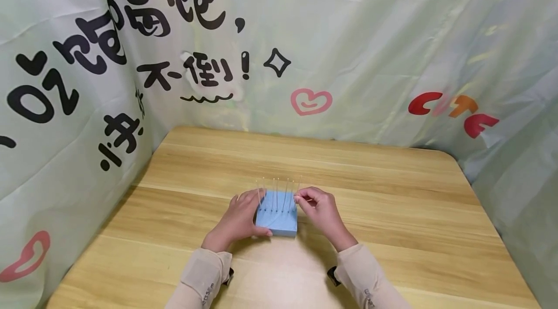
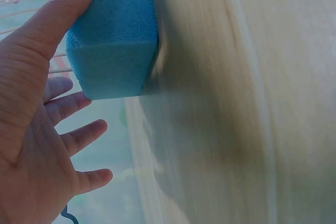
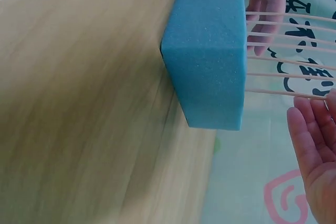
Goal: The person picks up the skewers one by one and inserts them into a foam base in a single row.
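Note:
A blue foam block (image 1: 281,224) lies on the wooden table, and a row of several thin wooden sticks (image 3: 262,35) stands up out of its top. My left hand (image 1: 241,209) holds the block from its left side, thumb on the near face and fingers toward the back; in the left wrist view the other fingers are spread. At the right end of the row, my right hand (image 1: 322,207) pinches the outermost stick (image 3: 278,93) between thumb and forefinger, above the block. The tips of that pinch are partly cut off in the right wrist view.
The wooden table (image 1: 392,217) has rounded far corners. A pale printed curtain (image 1: 357,57) with black characters and pink hearts hangs behind it and along both sides. Dark straps show under both beige sleeves (image 1: 202,275).

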Available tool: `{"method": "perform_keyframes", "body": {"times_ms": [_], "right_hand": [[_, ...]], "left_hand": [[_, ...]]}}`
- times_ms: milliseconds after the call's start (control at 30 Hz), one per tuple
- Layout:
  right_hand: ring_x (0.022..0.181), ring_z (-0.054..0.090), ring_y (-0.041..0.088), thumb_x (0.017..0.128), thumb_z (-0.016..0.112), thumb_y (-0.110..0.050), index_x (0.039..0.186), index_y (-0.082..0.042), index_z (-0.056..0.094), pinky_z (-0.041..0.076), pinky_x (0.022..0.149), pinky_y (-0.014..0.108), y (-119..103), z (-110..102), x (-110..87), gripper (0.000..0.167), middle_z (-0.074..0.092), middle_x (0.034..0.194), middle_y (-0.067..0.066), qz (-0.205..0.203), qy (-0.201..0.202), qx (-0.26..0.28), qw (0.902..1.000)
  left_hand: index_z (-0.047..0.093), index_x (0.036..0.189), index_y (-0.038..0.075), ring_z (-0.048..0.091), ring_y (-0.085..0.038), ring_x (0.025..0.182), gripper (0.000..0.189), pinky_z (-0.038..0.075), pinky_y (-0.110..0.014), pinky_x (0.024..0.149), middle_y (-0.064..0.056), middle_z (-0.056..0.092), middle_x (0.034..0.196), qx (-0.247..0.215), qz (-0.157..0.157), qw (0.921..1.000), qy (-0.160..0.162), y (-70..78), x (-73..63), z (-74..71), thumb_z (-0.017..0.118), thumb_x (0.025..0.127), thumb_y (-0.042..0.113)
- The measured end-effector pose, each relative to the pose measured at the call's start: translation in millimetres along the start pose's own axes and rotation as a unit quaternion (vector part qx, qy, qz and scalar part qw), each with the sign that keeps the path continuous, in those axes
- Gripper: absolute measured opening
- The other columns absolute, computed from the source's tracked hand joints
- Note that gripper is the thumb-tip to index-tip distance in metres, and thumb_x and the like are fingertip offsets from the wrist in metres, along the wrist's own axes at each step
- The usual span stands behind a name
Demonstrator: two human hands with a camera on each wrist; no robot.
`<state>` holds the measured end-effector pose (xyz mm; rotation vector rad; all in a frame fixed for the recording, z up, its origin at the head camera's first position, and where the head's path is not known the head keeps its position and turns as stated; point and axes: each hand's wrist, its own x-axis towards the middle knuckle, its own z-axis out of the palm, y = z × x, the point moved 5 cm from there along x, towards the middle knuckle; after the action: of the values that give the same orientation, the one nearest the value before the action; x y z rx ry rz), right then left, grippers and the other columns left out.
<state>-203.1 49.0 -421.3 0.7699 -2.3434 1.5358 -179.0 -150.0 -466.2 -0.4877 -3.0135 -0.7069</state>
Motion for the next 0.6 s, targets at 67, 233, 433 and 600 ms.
{"method": "perform_keyframes", "body": {"times_ms": [67, 233, 433, 600], "right_hand": [[0.072, 0.066, 0.011, 0.084, 0.070, -0.004, 0.081, -0.001, 0.068, 0.055, 0.063, 0.021, -1, 0, -0.1, 0.005, 0.067, 0.079, 0.004, -0.005, 0.004, -0.007, 1.0000], [0.073, 0.067, 0.014, 0.082, 0.071, -0.002, 0.082, -0.001, 0.070, 0.055, 0.065, 0.021, -2, -1, -2.6, 0.002, 0.069, 0.079, 0.005, -0.032, 0.016, -0.034, 0.9988], [0.081, 0.069, 0.022, 0.080, 0.072, 0.000, 0.088, 0.001, 0.073, 0.056, 0.072, 0.030, 1, -9, -14.1, 0.009, 0.071, 0.087, 0.010, -0.063, 0.033, -0.107, 0.9917], [0.117, 0.055, 0.030, 0.095, 0.056, -0.016, 0.123, 0.002, 0.061, 0.044, 0.098, 0.044, 5, -25, -23.6, 0.033, 0.060, 0.126, 0.017, 0.018, -0.035, -0.205, 0.9779]], "left_hand": [[0.035, 0.145, 0.005, 0.032, -0.034, 0.134, 0.110, 0.021, -0.058, 0.108, -0.012, 0.038, 0.147, 0.002, 0.000, 1.0000, 0.000, -0.2, 0.3, -0.5, 0.083, 0.059, 0.054], [0.034, 0.145, 0.005, 0.032, -0.034, 0.134, 0.110, 0.022, -0.058, 0.108, -0.013, 0.038, 0.147, 0.005, 0.000, 1.0000, -0.002, 0.4, 0.7, 1.1, 0.083, 0.059, 0.054], [0.034, 0.146, 0.004, 0.032, -0.036, 0.134, 0.109, 0.022, -0.060, 0.107, -0.014, 0.037, 0.147, 0.018, 0.005, 0.9998, -0.009, 2.9, -1.1, 1.3, 0.081, 0.061, 0.055], [0.027, 0.149, 0.006, 0.026, -0.033, 0.139, 0.113, 0.019, -0.061, 0.108, -0.012, 0.029, 0.153, 0.032, -0.003, 0.9993, -0.018, 1.4, -6.2, -1.2, 0.079, 0.063, 0.058]]}}
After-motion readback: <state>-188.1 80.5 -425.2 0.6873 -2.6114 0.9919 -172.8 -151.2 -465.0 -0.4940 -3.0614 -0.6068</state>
